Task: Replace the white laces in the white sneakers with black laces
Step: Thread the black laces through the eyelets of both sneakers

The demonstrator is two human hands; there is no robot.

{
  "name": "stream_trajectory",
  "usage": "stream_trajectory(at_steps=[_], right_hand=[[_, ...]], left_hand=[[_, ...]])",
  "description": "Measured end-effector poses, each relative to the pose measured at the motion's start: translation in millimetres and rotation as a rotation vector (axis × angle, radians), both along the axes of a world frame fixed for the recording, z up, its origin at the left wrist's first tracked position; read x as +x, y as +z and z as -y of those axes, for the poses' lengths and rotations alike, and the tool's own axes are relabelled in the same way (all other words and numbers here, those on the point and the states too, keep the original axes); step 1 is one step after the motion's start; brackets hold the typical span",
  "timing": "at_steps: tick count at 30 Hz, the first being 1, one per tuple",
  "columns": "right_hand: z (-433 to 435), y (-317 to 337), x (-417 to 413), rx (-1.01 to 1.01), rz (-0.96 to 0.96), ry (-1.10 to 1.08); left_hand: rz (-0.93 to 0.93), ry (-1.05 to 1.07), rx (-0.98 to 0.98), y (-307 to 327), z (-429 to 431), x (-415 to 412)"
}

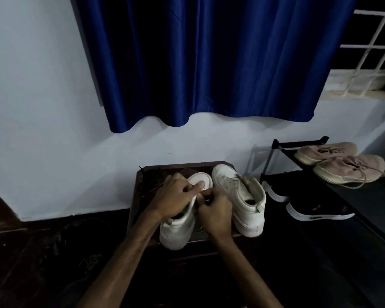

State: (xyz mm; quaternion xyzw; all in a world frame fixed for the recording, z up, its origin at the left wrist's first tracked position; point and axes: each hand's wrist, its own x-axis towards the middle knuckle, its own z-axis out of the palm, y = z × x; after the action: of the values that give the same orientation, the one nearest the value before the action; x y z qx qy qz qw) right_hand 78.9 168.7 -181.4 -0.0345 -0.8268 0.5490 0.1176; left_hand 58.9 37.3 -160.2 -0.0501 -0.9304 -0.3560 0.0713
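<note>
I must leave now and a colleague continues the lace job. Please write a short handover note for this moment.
The left hand grips the left sneaker on the small table. The right hand pinches at that sneaker's lace area; the lace is hidden. The right sneaker stands beside it, light laces in. The black laces lie at the table's far left corner, unused. Done: nothing certain. To do: pull out the white laces, thread black ones.
</note>
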Motion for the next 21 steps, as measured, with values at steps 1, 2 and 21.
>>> stream_trajectory(at_steps=[1,2,21], right_hand=[[1.3,1.2,0.3,0.026,-0.013,-0.02],[1.0,3.7,0.4,0.048,-0.027,-0.026],[-38.9,-19.5,26.4,0.302,0.016,0.148]], left_hand=[[0.013,-0.036,-0.044,-2.1,2.8,0.8],[0.015,-0.065,-0.042,-6.0,5.3,0.0],[-0.121,0.015,0.233,-33.6,5.4,-1.5]])
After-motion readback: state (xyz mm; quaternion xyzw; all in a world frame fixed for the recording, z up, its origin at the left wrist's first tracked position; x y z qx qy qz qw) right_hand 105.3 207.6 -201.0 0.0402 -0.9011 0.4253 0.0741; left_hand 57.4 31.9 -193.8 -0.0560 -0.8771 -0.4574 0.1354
